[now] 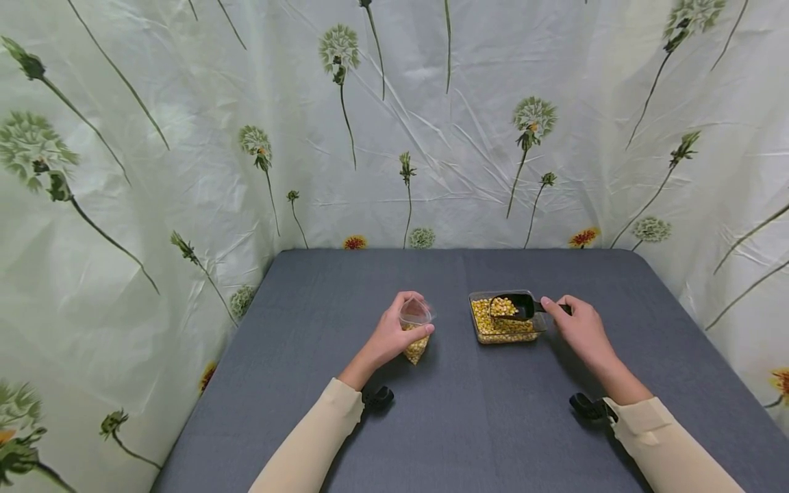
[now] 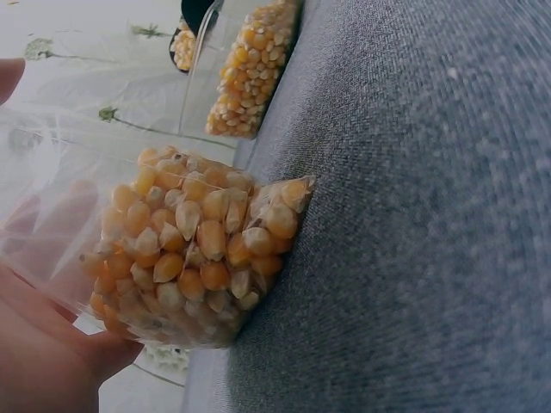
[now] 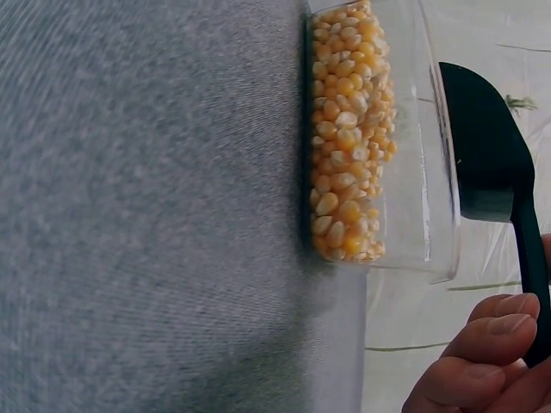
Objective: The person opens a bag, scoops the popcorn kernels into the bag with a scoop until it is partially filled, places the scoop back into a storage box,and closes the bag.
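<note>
My left hand holds a clear plastic bag by its upper part, fingers and thumb around the open mouth. Corn kernels fill the bag's lower part, and its bottom corner touches the cloth or hangs just over it. By its handle, my right hand grips a black scoop loaded with kernels. The scoop hovers over a clear rectangular container of corn kernels. In the right wrist view the scoop sits above the container's rim, its load hidden there.
A dark grey cloth covers the table. Behind and at both sides hangs a pale curtain with printed dandelions. Black wrist mounts stick out from both sleeves, close above the cloth.
</note>
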A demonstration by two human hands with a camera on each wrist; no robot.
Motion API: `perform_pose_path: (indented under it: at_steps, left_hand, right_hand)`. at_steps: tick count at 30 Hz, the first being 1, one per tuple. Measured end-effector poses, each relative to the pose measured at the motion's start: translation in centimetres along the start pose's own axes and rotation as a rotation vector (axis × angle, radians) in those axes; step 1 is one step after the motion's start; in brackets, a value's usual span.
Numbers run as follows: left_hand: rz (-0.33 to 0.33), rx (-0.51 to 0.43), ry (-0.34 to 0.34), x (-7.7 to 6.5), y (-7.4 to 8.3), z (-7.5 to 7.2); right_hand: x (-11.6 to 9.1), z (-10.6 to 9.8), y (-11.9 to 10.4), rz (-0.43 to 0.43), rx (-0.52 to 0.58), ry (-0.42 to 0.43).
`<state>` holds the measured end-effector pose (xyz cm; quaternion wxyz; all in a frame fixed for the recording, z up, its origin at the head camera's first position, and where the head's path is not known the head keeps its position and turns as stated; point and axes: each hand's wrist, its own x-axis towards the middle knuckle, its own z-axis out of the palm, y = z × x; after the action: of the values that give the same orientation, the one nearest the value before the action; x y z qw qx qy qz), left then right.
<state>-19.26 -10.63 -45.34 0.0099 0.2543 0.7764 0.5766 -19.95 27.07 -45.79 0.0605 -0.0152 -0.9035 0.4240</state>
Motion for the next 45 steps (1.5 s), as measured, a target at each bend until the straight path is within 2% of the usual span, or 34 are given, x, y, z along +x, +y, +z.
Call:
perform_pose_path:
  at_steps: [8, 16, 28, 35, 45]
  left_hand:
    - [0.021, 0.016, -0.006, 0.0, 0.3, -0.1]
    - [0.025, 0.018, -0.004, 0.1, 0.0, 0.0]
    - [0.036, 0.026, 0.003, 0.2, 0.4, 0.0]
    - [0.035, 0.05, 0.006, 0.9, -3.2, 0.1]
    - [0.015, 0.049, -0.001, 0.8, -3.3, 0.1]
  right_hand:
    - [-0.1, -0.2, -0.5, 0.006, 0.01, 0.002]
    - [0.1, -0.7, -1.3, 0.026, 0.066, -0.029]
    - [0.5, -0.9, -3.0, -0.005, 0.117, -0.033]
    - [0.5, -0.5, -3.9, -0.018, 0.151, -0.044]
    - [0.4, 0.4, -5.5, -0.045, 0.21, -0.077]
